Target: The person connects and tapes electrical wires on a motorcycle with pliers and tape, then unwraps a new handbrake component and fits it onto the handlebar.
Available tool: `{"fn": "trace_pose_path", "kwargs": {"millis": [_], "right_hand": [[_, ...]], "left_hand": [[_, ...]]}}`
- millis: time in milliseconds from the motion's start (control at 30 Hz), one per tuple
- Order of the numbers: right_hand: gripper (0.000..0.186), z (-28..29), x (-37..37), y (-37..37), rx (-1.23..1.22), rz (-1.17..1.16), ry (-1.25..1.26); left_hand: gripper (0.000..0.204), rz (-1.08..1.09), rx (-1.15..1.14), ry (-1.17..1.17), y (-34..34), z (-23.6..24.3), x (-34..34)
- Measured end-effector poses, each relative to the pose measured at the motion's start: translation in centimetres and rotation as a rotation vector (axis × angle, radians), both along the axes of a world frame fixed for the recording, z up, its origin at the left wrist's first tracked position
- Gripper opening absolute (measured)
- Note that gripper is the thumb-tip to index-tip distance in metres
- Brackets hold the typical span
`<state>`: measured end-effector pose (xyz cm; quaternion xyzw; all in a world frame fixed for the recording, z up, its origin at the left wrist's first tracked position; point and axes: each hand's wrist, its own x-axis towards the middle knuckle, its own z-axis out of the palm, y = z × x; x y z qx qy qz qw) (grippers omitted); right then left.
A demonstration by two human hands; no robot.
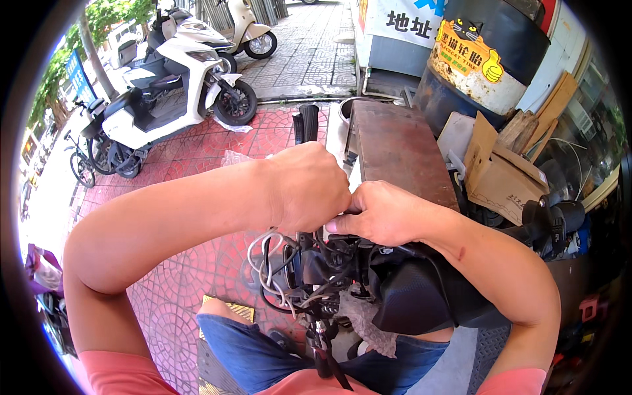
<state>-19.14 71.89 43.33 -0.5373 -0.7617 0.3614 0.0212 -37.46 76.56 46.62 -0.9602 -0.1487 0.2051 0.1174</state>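
Near a black panel [415,296], the curled left hand [309,181] meets the right hand [380,214], fingers bent; whether they grip anything is hidden. Tangled wiring [337,253] sits left of the panel, a brown counter [408,141] beyond.

White scooter [191,99] parked upper left on red patterned paving [178,171]; cream scooter [247,24] behind it. Bicycle [82,166] at far left, near blue sign [79,78]. Upper right: dark drum [520,46] with rusty white band [497,92], yellow sticker [469,52]. Opened cardboard box [505,185] near drum, wooden boards [548,108] beside box.
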Motion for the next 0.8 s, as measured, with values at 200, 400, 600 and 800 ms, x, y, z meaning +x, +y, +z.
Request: {"fn": "trace_pose_path", "kwargs": {"millis": [200, 400, 600, 800], "right_hand": [[0.044, 1.0, 0.5, -1.0, -0.006, 0.072, 0.06], [0.05, 3.2, 3.8, -4.0, 0.105, -0.014, 0.346], [0.03, 1.5, 3.3, -3.6, 0.175, 0.185, 0.513], [0.02, 2.0, 2.0, -5.2, -0.085, -0.121, 0.821]], "left_hand": [[0.013, -0.018, -0.059, -0.137, 0.1, -0.2, -0.6], [0.012, -0.027, -0.039, -0.194, 1.2, -1.6, -1.3], [0.021, -0.063, -0.282, -0.829, 0.6, -0.7, -3.8], [0.093, 0.572, -0.941, -1.088, -3.2, 3.0, -4.9]]}}
